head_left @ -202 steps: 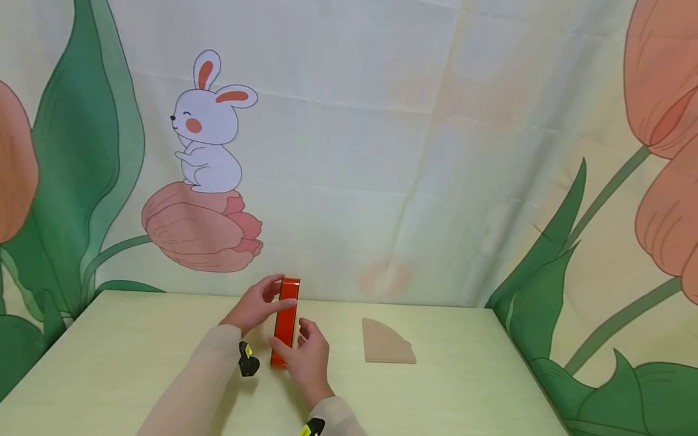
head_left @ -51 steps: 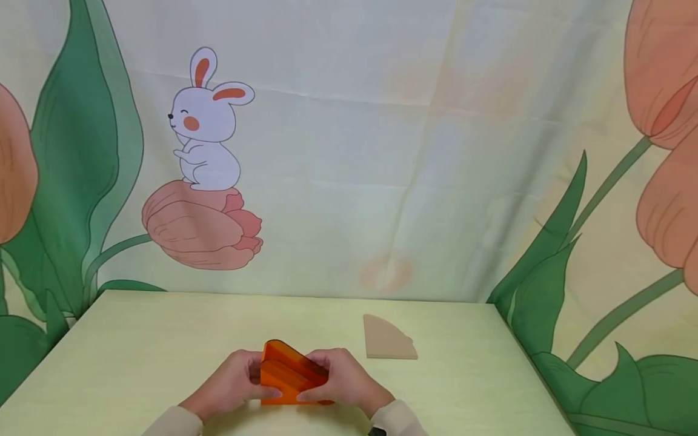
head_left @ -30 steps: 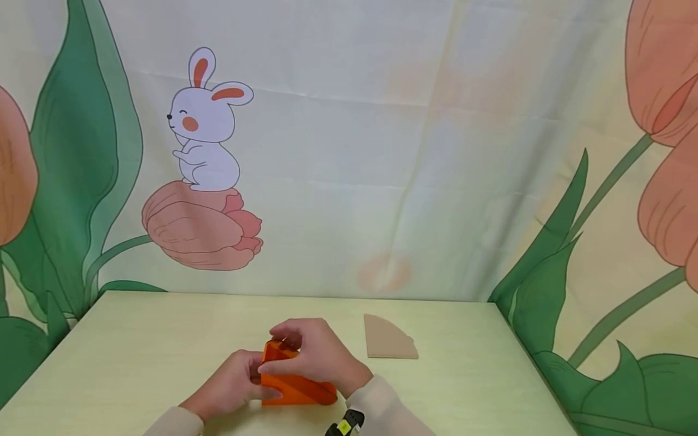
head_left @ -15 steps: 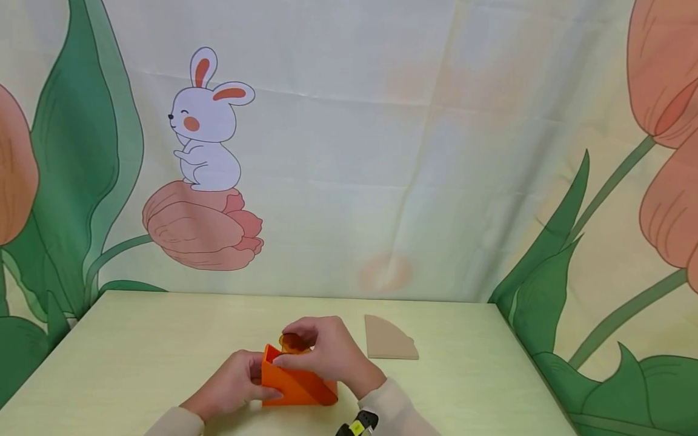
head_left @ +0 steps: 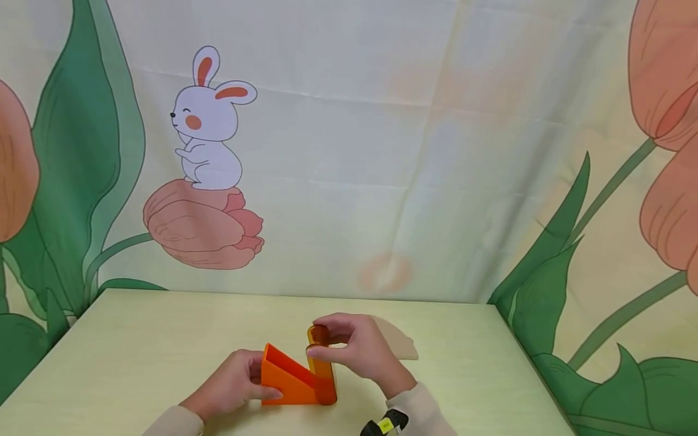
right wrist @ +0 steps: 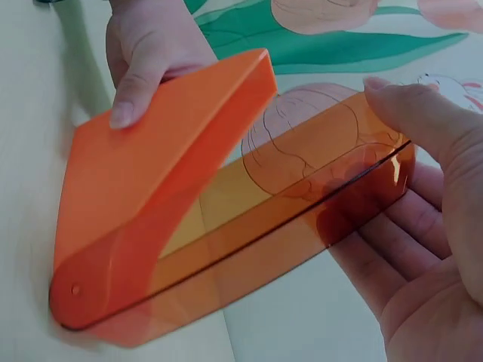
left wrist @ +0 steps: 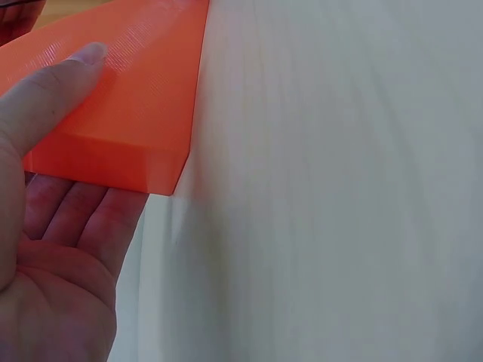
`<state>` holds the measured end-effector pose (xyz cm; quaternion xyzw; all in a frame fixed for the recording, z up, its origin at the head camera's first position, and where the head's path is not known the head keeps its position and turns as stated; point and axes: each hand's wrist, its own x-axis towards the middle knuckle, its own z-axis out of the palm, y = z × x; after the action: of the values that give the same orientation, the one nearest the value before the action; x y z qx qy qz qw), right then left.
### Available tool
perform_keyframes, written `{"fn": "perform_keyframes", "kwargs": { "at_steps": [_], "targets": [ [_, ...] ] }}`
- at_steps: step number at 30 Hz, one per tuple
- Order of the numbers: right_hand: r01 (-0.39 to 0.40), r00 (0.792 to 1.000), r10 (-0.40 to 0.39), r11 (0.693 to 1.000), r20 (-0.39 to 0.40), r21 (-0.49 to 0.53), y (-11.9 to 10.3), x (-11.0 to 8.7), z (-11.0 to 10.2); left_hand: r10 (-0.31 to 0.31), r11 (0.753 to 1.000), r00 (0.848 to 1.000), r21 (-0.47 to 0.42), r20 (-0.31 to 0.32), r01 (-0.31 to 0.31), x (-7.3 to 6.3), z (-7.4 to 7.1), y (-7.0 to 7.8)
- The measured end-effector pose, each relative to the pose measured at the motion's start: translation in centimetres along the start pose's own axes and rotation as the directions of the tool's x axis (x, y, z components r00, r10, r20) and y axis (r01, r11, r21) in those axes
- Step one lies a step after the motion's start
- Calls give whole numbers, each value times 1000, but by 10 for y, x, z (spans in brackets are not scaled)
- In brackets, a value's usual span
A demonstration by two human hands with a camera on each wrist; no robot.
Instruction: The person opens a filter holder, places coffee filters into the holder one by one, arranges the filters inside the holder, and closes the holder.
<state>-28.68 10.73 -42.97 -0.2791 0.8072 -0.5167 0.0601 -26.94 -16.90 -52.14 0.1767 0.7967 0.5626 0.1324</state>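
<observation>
Orange case is resting on the counter, lid already raised, left hand gripping the body, right hand's fingers pinching the lid; a tan wedge (partly hidden) is lying outside.

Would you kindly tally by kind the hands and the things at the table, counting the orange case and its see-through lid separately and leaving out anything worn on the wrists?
Hands: 2 (left hand, right hand)
Cases: 1 (orange case)
Lids: 1 (amber see-through lid)
Flat pieces: 1 (tan wedge-shaped piece)
Total: 5
</observation>
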Motion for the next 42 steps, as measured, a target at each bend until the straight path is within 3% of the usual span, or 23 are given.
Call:
{"fn": "perform_keyframes", "kwargs": {
  "at_steps": [13,21,31,42],
  "targets": [
    [-16,999,17,999,-27,31,9,-16,-24,-8,1000,1000,-18,0,8,0,1,0],
    [-9,999,14,993,-43,115,19,-25,-36,-26,1000,1000,3,-7,26,-1,1,1],
    [-4,999,15,978,-51,210,38,-36,-48,-16,1000,1000,2,-5,16,-1,0,1],
    [-9,999,18,970,-38,242,54,-48,-58,8,1000,1000,-2,-2,-8,-3,-6,-3]
  ]
}}
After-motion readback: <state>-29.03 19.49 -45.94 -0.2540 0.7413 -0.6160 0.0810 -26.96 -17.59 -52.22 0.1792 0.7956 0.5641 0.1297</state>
